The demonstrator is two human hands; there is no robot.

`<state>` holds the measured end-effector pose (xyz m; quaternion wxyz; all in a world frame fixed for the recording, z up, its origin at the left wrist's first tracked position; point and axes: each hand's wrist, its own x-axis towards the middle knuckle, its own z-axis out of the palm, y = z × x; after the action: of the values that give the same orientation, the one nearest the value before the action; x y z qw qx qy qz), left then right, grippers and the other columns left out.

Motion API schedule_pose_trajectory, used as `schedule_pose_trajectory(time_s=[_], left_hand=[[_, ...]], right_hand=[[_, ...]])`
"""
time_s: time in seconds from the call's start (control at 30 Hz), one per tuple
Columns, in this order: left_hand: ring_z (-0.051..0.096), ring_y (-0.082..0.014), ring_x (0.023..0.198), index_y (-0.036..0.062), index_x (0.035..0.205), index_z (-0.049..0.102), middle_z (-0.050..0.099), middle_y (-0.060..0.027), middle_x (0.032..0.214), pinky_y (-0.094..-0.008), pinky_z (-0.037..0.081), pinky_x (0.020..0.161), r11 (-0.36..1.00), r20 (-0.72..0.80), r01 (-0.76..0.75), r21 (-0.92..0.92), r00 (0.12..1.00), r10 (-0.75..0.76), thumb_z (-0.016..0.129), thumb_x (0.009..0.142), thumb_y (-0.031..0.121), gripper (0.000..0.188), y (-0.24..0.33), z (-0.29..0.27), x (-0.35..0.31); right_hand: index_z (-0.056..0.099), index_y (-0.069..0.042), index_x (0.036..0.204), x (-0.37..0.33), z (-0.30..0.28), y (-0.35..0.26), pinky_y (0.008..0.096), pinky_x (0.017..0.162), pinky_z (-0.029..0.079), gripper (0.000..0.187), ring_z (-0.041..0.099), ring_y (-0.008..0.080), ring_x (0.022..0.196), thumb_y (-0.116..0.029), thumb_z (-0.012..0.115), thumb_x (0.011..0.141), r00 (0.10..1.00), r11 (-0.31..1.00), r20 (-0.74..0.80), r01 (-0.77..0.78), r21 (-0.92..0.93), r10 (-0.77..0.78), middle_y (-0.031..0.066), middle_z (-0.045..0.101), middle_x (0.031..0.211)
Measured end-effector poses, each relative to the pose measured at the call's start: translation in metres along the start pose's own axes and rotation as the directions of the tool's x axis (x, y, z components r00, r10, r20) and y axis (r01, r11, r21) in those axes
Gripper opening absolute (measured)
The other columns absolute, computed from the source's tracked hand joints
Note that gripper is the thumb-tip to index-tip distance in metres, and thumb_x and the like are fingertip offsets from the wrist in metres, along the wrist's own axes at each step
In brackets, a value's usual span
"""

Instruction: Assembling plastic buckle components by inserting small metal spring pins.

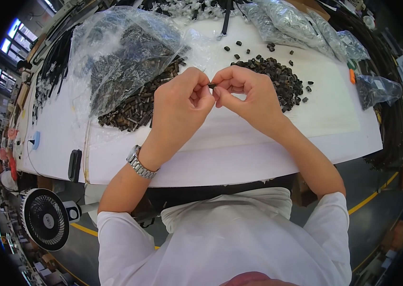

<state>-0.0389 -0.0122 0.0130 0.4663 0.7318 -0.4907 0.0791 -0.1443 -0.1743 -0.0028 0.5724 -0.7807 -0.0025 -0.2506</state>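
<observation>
Head view — hands (pixel 177 102) (pixel 256 97) pinch a dark piece (pixel 211 86).

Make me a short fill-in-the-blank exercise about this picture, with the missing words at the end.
The left hand and right hand meet with a small dark piece ____ them.
The silver watch is worn on the same side as the ____ hand.
The person's shirt is ____.
The fan is mostly ____.

Missing words: between; left; white; black.

Bright windows (pixel 16 40), grey floor (pixel 378 219), yellow line (pixel 372 195)
</observation>
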Motion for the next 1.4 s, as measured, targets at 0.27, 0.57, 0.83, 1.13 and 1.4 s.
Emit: schedule_pose_trajectory(time_s=[0.27, 0.57, 0.83, 1.13, 1.4], left_hand=[[0.069, -0.0271, 0.063, 0.0046, 0.091, 0.061, 0.068, -0.0114, 0.075, -0.0372, 0.054, 0.059, 0.998, -0.03, -0.052, 0.02, 0.998, 0.053, 0.072, 0.086, 0.002, 0.012, -0.002, 0.003, -0.005], [0.07, -0.0176, 0.063, 0.0032, 0.09, 0.066, 0.071, -0.0083, 0.076, -0.0296, 0.056, 0.061, 0.975, -0.014, -0.087, 0.206, 0.996, 0.092, 0.074, 0.086, -0.001, 0.01, -0.004, 0.005, -0.005], [0.067, -0.0242, 0.06, 0.0039, 0.088, 0.061, 0.068, -0.0115, 0.075, -0.0353, 0.052, 0.058, 0.995, 0.015, -0.071, 0.066, 0.997, 0.07, 0.07, 0.084, 0.001, 0.01, -0.002, 0.004, -0.003], [0.067, -0.0114, 0.067, -0.0031, 0.097, 0.065, 0.068, -0.0067, 0.083, -0.0264, 0.057, 0.059, 0.748, 0.401, 0.414, -0.52, 0.891, -0.214, 0.067, 0.097, 0.002, 0.005, -0.002, -0.027, 0.01], [0.068, -0.0121, 0.068, -0.0034, 0.1, 0.067, 0.069, -0.0066, 0.084, -0.0283, 0.059, 0.062, 0.689, 0.388, 0.416, -0.593, 0.898, -0.209, 0.068, 0.098, 0.003, 0.006, -0.004, -0.021, 0.009]], right_hand=[[0.072, -0.003, 0.113, -0.007, 0.008, -0.005, 0.0333, 0.071, 0.059, 0.018, 0.076, 0.0236, 0.08, -0.004, 0.069, 0.096, 0.945, 0.884, -0.056, 0.279, -0.375, -0.322, 0.0106, 0.077, 0.091], [0.07, -0.004, 0.104, -0.011, 0.009, -0.002, 0.0414, 0.066, 0.056, 0.013, 0.072, 0.0331, 0.074, -0.008, 0.073, 0.092, 0.945, 0.817, -0.004, 0.282, -0.503, -0.328, 0.0138, 0.074, 0.087], [0.073, -0.001, 0.108, -0.01, 0.005, 0.005, 0.0397, 0.071, 0.059, 0.016, 0.075, 0.0308, 0.078, -0.007, 0.071, 0.094, 0.916, 0.742, 0.06, 0.359, -0.566, -0.398, 0.0151, 0.075, 0.087], [0.076, 0.006, 0.115, 0.004, -0.023, -0.009, 0.0292, 0.084, 0.063, 0.018, 0.08, 0.0204, 0.092, -0.002, 0.069, 0.1, 0.957, 0.916, 0.253, -0.225, 0.333, 0.143, 0.0151, 0.08, 0.099], [0.073, 0.009, 0.114, -0.001, -0.017, -0.013, 0.029, 0.083, 0.063, 0.019, 0.08, 0.0218, 0.091, -0.005, 0.071, 0.101, 0.957, 0.915, 0.201, -0.264, 0.304, 0.21, 0.0171, 0.08, 0.098]])
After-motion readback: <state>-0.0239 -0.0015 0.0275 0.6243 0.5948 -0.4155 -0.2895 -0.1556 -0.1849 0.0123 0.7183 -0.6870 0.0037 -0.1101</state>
